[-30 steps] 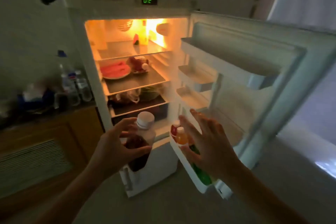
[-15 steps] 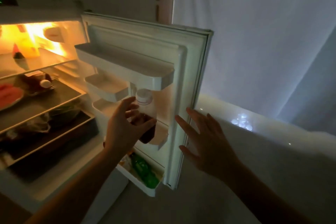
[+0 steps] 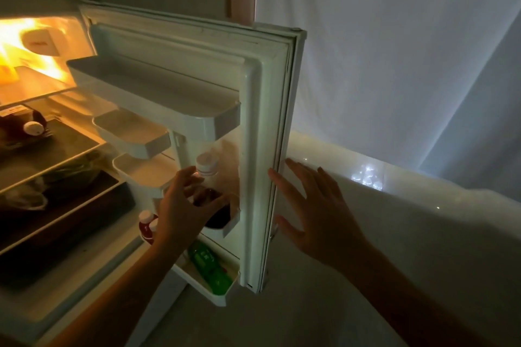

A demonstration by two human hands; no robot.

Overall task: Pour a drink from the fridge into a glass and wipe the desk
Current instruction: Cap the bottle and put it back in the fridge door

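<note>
at door shelf | left hand (image 3: 187, 210) lowered bottle (image 3: 210, 189) | right hand (image 3: 315, 211) nearer door edge (image 3: 282, 135)

The bottle (image 3: 210, 191) now sits in the door shelf (image 3: 225, 229); right hand (image 3: 315, 214) nears the door edge.

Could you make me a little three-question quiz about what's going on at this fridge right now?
1. True or false: the left hand grips a white-capped bottle of dark drink.
2. The right hand is: A) holding a glass, B) open, by the fridge door edge, C) wiping.
3. What colour is the bottle lying in the bottom door shelf?

Key: 1 true; 2 B; 3 green.
</note>
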